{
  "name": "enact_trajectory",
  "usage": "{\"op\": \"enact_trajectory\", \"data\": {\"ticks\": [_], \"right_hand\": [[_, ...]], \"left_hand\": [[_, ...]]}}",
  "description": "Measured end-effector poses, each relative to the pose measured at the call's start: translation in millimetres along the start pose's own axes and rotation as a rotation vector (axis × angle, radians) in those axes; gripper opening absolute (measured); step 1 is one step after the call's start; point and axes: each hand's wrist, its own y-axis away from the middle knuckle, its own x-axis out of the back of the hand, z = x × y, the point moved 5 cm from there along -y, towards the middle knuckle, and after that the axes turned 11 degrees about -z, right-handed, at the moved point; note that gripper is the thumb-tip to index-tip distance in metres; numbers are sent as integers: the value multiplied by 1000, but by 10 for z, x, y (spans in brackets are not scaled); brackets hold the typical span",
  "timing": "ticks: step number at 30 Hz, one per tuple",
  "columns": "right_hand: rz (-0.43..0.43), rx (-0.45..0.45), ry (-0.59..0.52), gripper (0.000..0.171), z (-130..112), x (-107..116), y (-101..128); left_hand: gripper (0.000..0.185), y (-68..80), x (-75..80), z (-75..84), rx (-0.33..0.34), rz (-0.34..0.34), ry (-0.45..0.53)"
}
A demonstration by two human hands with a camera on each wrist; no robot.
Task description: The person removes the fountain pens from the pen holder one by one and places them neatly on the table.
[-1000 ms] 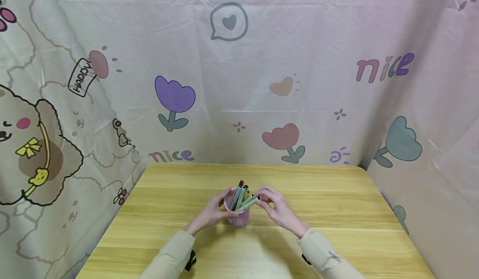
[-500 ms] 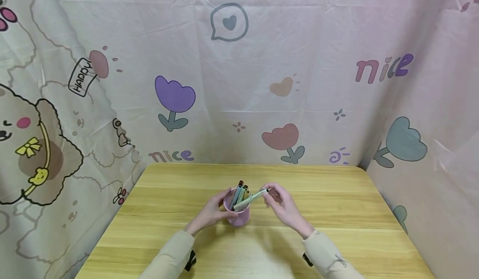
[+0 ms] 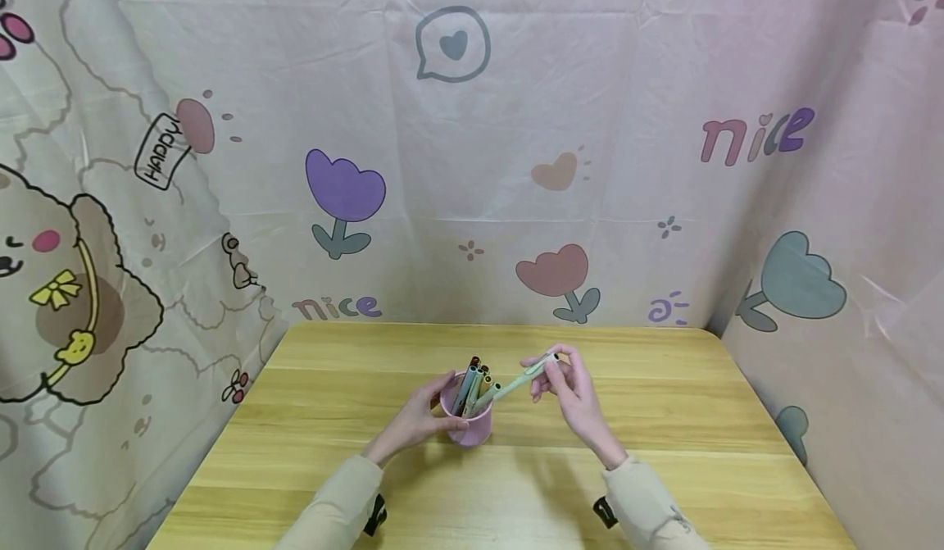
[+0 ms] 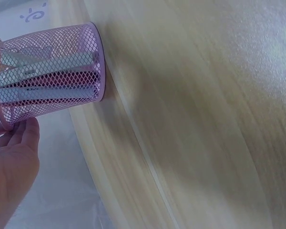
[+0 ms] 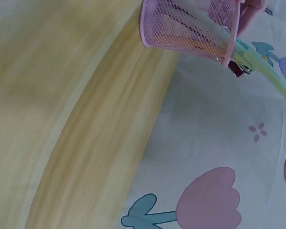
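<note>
- Green pen point(image 3: 525, 376) has moved up and away from the cup point(image 3: 475, 433) vs. 1 s ago, w/ my R hand point(image 3: 574, 390); so it seems mostly out, but if its low end is past the rim, I can't tell.
- R fingers: thumb & fingers nearly closed, pinching it near upper end.
- L hand point(image 3: 419, 414): curved around cup near rim; cup stands on table point(image 3: 664, 419).
- Other pens point(image 3: 465, 390) lean inside.
</note>
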Motion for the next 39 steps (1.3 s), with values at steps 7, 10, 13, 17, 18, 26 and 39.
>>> {"op": "enact_trajectory", "data": {"ticks": [7, 10, 13, 17, 18, 26, 39], "right_hand": [[18, -5, -40, 17, 7, 63, 31], [32, -23, -59, 15, 18, 79, 51], [56, -72, -73, 18, 40, 100, 82], [105, -170, -57, 31, 90, 136, 131], [119, -197, -47, 33, 109, 148, 143], [182, -429, 43, 28, 326, 236, 293], [151, -695, 30, 31, 748, 311, 586]], "left_hand": [[96, 21, 13, 13, -6, -2, 4], [96, 27, 18, 17, -4, 1, 6], [96, 29, 19, 17, -2, 1, 8], [96, 30, 19, 14, -3, -1, 6], [96, 30, 19, 13, -3, -1, 5], [96, 24, 13, 3, -6, -2, 2], [97, 23, 13, -12, -8, 5, 0]]}}
